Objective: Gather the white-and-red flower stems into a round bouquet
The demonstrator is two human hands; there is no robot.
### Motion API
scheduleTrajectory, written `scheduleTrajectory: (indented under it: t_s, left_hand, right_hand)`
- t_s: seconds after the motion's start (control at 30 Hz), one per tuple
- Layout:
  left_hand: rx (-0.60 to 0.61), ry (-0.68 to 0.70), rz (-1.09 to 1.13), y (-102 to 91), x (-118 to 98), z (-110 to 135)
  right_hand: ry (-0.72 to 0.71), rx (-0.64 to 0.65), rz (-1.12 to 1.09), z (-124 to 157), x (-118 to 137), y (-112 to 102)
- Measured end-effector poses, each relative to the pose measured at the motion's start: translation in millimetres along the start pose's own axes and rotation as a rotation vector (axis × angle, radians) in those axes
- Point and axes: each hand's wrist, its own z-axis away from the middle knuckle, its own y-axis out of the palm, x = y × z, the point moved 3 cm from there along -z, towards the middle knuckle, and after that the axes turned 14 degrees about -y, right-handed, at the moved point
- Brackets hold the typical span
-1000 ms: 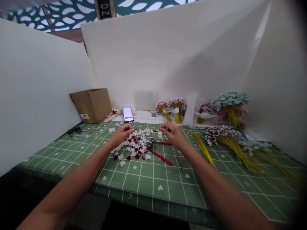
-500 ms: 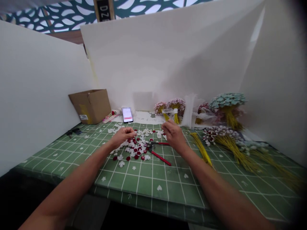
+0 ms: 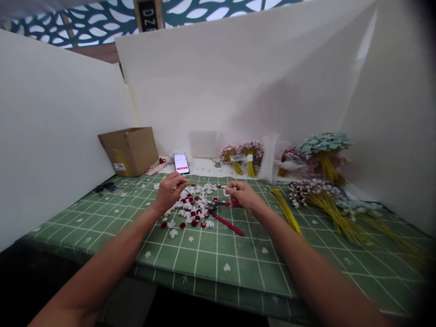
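Note:
My left hand is above the left side of a spread of white flower pieces and dark red pieces. Its thumb and fingers are pinched together; whatever they hold is too small to make out. Across the spread, my right hand is also closed in a pinch. Its fingertips meet beside a white flower piece, and I cannot tell whether they grip it. Pliers with red handles lie between the hands, the upper handle running partly under my right hand.
Right of my right arm lie yellow stems and a bundle of small white-and-red flowers. Wrapped pink bunches and a pale blue bunch stand behind. A cardboard box and a phone are at the back left.
My left hand has shifted slightly left and away from me, off the flower pieces. My right hand has come down and a little left, to the white flower pieces.

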Motion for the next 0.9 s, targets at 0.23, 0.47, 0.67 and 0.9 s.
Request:
scheduleTrajectory:
  t_s: [0.23, 0.47, 0.67, 0.9]
  left_hand:
    - [0.556, -0.785, 0.522, 24.1, 21, 8]
    - [-0.1, -0.084, 0.051, -3.9, 6, -2]
    - [0.038, -0.169, 0.147, 0.6, 3, 1]
    - [0.553, -0.727, 0.575, 21.8, 20, 8]
  right_hand:
    - [-0.157, -0.16, 0.123, 1, 25, -9]
    - [0.021, 0.022, -0.091, 2, 4, 6]
    - [-0.004, -0.09, -0.054, 0, 3, -3]
    - [-0.124, -0.21, 0.062, -1, 22, -15]
